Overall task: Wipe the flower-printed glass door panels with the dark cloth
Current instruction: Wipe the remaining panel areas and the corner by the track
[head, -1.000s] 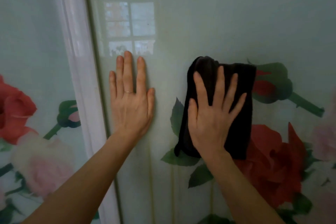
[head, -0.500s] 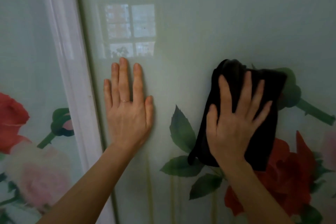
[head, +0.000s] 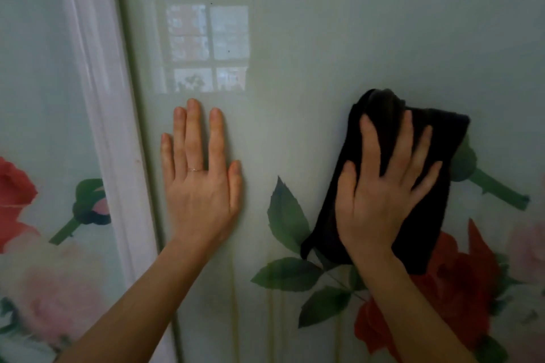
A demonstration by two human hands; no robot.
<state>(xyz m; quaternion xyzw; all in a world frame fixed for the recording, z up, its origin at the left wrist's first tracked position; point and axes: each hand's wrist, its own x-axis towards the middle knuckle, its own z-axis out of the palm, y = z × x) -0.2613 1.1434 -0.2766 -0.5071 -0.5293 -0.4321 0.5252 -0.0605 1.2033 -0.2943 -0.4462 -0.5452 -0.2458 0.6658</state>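
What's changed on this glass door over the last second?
The right hand slid the dark cloth rightward across the glass panel, uncovering the green leaf and covering most of the rosebud. The left hand stayed flat on the glass beside the white frame, fingers straight.

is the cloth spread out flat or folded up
Folded. The cloth forms a thick pad with a bunched hump on top, pressed to the glass under the flat right hand.
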